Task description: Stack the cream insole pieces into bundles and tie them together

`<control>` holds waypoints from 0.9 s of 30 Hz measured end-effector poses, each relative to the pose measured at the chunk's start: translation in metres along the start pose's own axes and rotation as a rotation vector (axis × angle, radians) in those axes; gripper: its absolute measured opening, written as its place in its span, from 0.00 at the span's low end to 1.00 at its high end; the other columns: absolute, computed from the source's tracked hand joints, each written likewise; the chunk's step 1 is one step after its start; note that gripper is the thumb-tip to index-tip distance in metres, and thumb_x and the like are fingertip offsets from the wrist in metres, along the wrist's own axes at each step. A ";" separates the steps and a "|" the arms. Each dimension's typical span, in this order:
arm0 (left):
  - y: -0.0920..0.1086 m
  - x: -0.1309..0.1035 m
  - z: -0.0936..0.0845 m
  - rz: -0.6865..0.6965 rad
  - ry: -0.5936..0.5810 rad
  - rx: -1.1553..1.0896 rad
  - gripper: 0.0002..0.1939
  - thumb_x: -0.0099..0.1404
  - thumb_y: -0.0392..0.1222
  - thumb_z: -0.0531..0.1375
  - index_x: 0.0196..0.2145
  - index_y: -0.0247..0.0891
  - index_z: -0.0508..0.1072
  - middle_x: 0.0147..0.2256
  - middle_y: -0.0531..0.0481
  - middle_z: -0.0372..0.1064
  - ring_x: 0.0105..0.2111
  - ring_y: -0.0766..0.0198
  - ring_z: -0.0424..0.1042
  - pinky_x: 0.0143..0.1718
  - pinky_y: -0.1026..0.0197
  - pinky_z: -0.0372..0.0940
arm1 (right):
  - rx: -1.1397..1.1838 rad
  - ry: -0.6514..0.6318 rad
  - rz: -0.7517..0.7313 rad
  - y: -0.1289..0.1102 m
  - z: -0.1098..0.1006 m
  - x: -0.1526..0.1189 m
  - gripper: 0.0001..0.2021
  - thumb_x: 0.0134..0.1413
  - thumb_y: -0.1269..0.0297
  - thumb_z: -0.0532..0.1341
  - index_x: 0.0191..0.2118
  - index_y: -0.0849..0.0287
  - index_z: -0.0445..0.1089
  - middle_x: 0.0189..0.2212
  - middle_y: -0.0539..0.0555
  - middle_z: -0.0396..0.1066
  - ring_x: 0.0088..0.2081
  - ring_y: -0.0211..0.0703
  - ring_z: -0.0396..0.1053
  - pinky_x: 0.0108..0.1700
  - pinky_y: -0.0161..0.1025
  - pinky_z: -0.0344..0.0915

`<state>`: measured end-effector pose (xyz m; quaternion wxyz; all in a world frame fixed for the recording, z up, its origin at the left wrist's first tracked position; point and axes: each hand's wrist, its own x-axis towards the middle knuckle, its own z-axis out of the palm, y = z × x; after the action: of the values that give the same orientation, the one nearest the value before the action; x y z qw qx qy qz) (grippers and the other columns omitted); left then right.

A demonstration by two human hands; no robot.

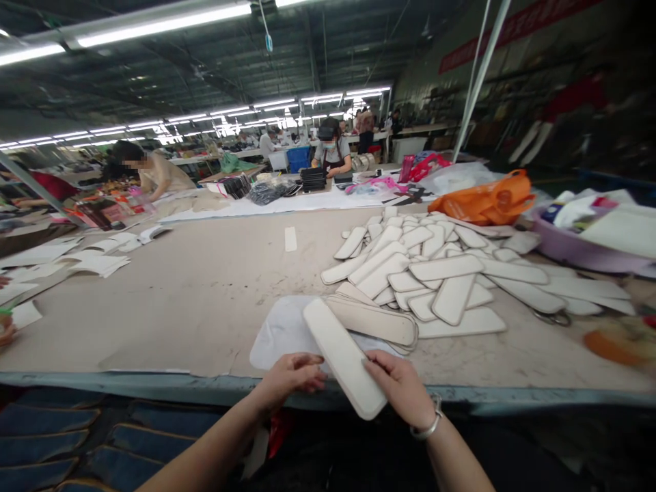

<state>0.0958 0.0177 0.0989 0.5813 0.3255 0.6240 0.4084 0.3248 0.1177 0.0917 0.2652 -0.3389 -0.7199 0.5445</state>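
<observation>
A long off-white panel with rounded corners [342, 355] is tilted above the table's front edge. My right hand [402, 384] grips its right side, thumb on top and fingers underneath. Just left of the panel is my left hand [293, 377], fingers loosely bent and apart, holding nothing; whether a fingertip touches the panel I cannot tell. A white cloth-like sheet [279, 331] lies flat beneath, partly covered by the panel. Right behind it, a small stack of similar panels [379, 321] rests on the sheet's edge. A large loose heap of such panels [435, 266] spreads to the right.
One small white piece [290, 239] lies mid-table. An orange bag [486, 199] and a filled purple basin [584, 239] stand at the right. White sheets [87, 256] lie at the left, near another person's hand [7, 331]. Co-workers sit across the table [195, 273].
</observation>
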 end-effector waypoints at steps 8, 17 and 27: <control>0.008 0.049 -0.023 0.491 0.246 0.868 0.12 0.61 0.42 0.56 0.40 0.36 0.74 0.42 0.45 0.73 0.43 0.59 0.71 0.48 0.57 0.64 | 0.331 0.662 0.292 0.035 -0.063 0.015 0.38 0.53 0.42 0.51 0.61 0.66 0.50 0.50 0.66 0.68 0.42 0.50 0.72 0.41 0.43 0.69; 0.031 0.118 -0.018 0.896 0.043 1.619 0.10 0.65 0.37 0.52 0.40 0.36 0.72 0.41 0.45 0.69 0.42 0.58 0.67 0.44 0.57 0.65 | -0.330 0.443 0.111 0.038 -0.020 0.017 0.25 0.54 0.60 0.54 0.56 0.66 0.61 0.48 0.63 0.69 0.38 0.45 0.72 0.45 0.43 0.68; 0.045 0.121 -0.031 0.901 0.009 1.717 0.13 0.66 0.32 0.47 0.32 0.35 0.70 0.33 0.45 0.66 0.34 0.59 0.64 0.39 0.56 0.62 | -0.519 0.500 -0.026 0.053 -0.018 0.019 0.20 0.57 0.65 0.53 0.55 0.65 0.61 0.45 0.62 0.69 0.42 0.46 0.71 0.45 0.44 0.69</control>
<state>0.0487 0.1412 0.0831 -0.0674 0.8461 0.5287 -0.0006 0.3373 0.1526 0.0456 0.3451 -0.5084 -0.7515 0.2403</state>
